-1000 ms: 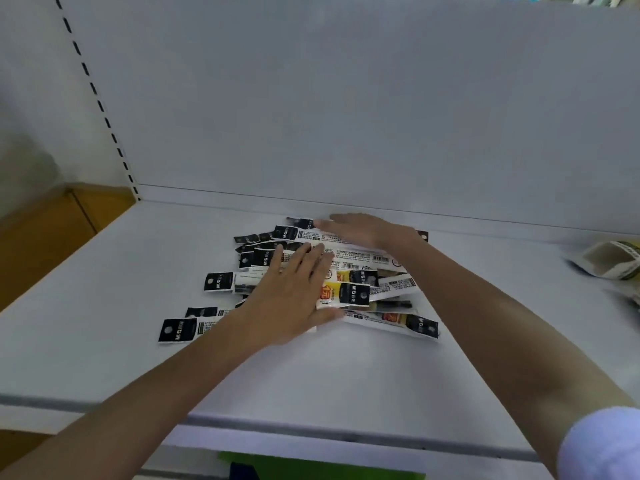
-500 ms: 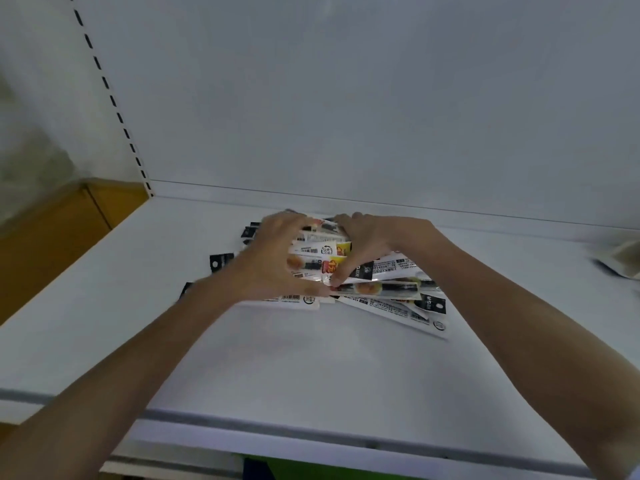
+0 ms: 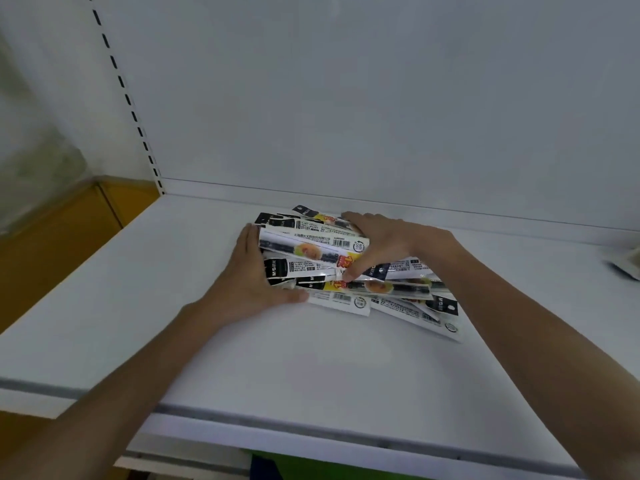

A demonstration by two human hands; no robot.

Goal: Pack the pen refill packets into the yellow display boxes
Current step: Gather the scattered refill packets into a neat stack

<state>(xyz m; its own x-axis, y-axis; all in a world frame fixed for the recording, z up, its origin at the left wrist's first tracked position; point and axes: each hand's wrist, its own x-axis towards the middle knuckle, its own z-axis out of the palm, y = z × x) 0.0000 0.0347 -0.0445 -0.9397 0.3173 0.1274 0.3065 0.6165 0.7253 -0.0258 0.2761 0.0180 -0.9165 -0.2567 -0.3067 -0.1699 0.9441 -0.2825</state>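
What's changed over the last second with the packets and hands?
Both hands went from lying flat on the spread packets to gathering them into a bundle: the left hand grips its left end, the right hand its right. A few still lie loose on the shelf.

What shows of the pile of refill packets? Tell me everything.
The pile of refill packets is a heap of long, flat, glossy plastic sleeves, white with black ends, yellow-red labels and barcodes, lying crisscross on the white shelf. The left hand holds its left end; the right hand grips the upper bunch from the right. Lower packets splay toward the right.
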